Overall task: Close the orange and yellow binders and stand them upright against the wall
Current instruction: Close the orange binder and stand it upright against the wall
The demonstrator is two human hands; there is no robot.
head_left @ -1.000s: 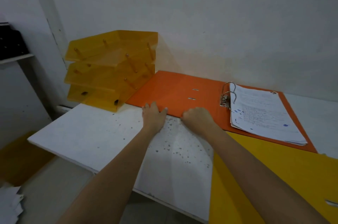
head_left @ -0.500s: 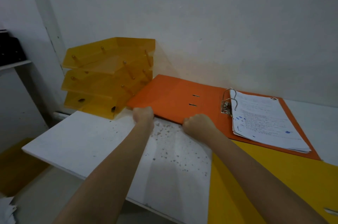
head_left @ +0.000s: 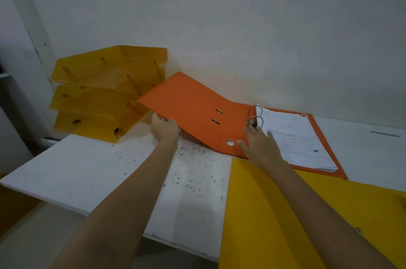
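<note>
Orange binder (head_left: 197, 112) lies open at the bench's back edge by the wall, its left cover raised, pinched at the near edge in my left hand (head_left: 164, 129). My right hand (head_left: 260, 145), open and flat, steadies the spine beside the rings (head_left: 256, 114). I should swing the cover over the papers (head_left: 294, 136), clearing the rings. Yellow binder (head_left: 285, 213) waits open at the front edge.
</note>
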